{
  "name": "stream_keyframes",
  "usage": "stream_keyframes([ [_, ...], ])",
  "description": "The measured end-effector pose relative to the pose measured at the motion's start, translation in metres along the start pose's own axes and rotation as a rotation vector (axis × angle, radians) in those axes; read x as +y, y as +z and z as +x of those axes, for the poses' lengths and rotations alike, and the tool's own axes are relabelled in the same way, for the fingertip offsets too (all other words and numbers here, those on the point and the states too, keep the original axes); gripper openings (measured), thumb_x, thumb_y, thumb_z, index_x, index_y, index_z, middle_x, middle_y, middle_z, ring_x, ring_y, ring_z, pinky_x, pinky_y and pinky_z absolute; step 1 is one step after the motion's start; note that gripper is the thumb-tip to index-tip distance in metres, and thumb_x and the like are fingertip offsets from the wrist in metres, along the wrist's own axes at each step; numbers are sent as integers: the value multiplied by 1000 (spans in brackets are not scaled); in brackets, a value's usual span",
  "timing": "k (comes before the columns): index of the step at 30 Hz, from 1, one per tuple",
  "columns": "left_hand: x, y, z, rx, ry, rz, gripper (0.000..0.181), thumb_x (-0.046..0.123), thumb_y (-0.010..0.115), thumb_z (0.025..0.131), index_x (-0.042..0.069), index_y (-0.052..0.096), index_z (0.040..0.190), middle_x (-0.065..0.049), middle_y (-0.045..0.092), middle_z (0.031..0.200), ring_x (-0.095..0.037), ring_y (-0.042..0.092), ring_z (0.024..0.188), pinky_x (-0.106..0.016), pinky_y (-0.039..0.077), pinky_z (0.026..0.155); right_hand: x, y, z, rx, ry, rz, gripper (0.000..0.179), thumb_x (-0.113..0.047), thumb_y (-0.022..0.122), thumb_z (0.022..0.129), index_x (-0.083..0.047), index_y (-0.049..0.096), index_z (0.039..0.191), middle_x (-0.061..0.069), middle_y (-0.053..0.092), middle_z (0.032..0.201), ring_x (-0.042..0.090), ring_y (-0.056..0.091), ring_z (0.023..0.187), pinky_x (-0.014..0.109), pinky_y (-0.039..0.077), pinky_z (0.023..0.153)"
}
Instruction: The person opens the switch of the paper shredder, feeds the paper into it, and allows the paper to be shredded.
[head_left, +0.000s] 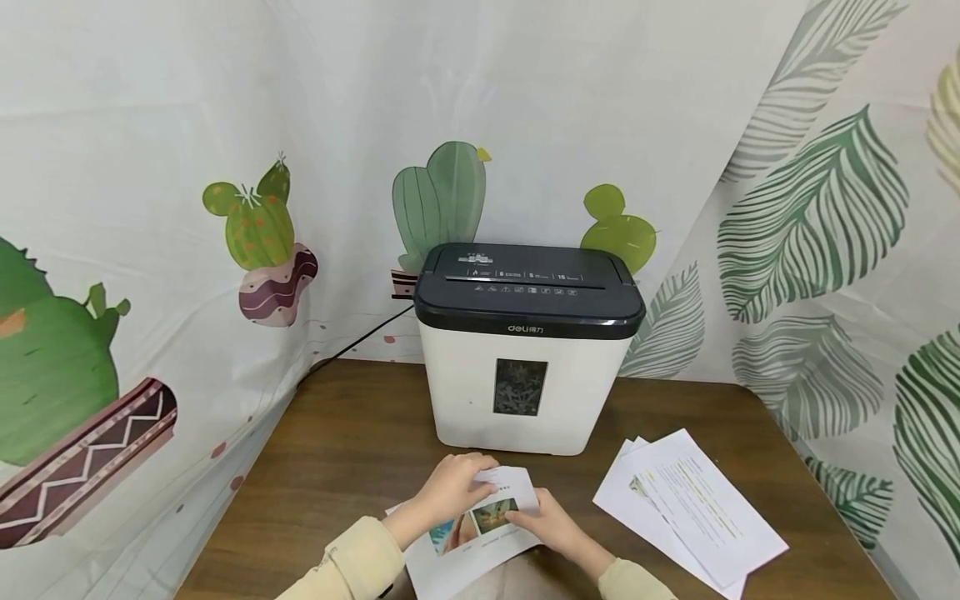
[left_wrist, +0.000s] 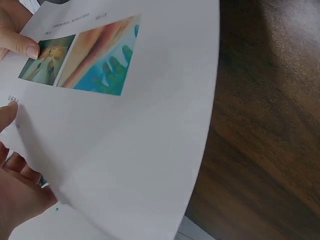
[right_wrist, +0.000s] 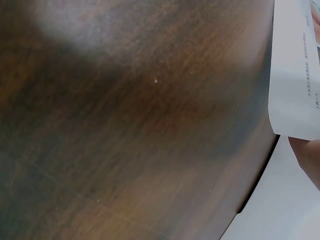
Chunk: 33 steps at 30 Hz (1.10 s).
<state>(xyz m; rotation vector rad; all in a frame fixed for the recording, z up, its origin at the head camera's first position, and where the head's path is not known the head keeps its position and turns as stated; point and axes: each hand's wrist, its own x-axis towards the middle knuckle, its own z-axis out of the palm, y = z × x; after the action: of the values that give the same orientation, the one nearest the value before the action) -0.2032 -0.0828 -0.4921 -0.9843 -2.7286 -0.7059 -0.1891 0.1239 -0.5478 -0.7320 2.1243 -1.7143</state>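
A white sheet of paper (head_left: pixel 450 575), printed with colour photos and small text, is held up over the near part of the table. My left hand (head_left: pixel 453 487) grips its upper left part; in the left wrist view that thumb lies on the sheet with fingers behind it. More white paper (left_wrist: pixel 37 225) shows below this hand. At the right edge, my right hand (head_left: pixel 551 523) pinches the sheet, its thumb on the front beside a photo. In the right wrist view the sheet's corner (right_wrist: pixel 292 95) curls, with part of a finger below. Beyond the hands stands a black-topped white paper shredder (head_left: pixel 465 383).
Several printed sheets (head_left: pixel 697 508) lie overlapped on the brown wooden table (head_left: pixel 322 450), right of my right hand. The shredder has a long slot (head_left: pixel 525 282) on top and a dark window (head_left: pixel 521 387) in front. A black cord (head_left: pixel 360 340) runs left. Patterned curtains hang behind.
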Motion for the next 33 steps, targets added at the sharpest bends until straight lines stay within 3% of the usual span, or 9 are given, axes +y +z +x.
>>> stream_keyframes([
  [5,-3,-10,4,10,-57,-53,43,27,74,81,14,60,119,-1,66,93,-7,58,67,-21,46,62,1,-2,-3,33,-39,-22,28,-5,57,91,17,58,107,33,64,99,0,61,84,19,49,73],
  [8,-9,-19,4,-6,-93,-79,52,31,75,79,14,57,125,0,63,91,-2,51,59,-17,42,58,1,-5,-5,62,-20,-37,28,-6,58,90,16,58,107,32,64,99,0,61,84,18,49,73],
  [16,-24,-47,-7,-53,-166,-246,56,39,74,79,18,55,128,2,61,95,-7,55,72,-21,46,65,-6,-12,-10,124,1,-48,27,-6,59,90,17,59,105,32,65,97,0,60,81,19,48,72],
  [21,-42,-49,-17,-38,-136,-429,48,31,72,83,19,55,126,-5,65,110,-16,59,99,-33,47,84,-10,-14,-15,164,41,-23,28,-7,59,91,17,58,105,32,65,97,4,63,82,19,49,73],
  [26,-56,-44,-26,-7,-128,-622,42,14,67,87,13,54,127,-18,57,128,-31,53,117,-48,43,92,-15,-16,-16,220,86,-6,31,-8,60,90,18,57,106,32,65,99,2,63,81,20,51,73],
  [30,-60,-34,-35,38,-53,-753,39,6,61,90,4,51,128,-27,54,128,-36,54,117,-40,45,96,-18,-19,-18,282,142,13,32,-8,60,90,18,57,108,30,66,101,3,62,82,21,50,73],
  [33,-60,-23,-40,41,30,-850,45,1,59,89,-3,45,132,-34,50,127,-27,56,116,-30,48,92,-20,-21,-20,349,196,20,31,-8,61,89,16,58,109,26,67,100,3,62,80,20,50,73],
])
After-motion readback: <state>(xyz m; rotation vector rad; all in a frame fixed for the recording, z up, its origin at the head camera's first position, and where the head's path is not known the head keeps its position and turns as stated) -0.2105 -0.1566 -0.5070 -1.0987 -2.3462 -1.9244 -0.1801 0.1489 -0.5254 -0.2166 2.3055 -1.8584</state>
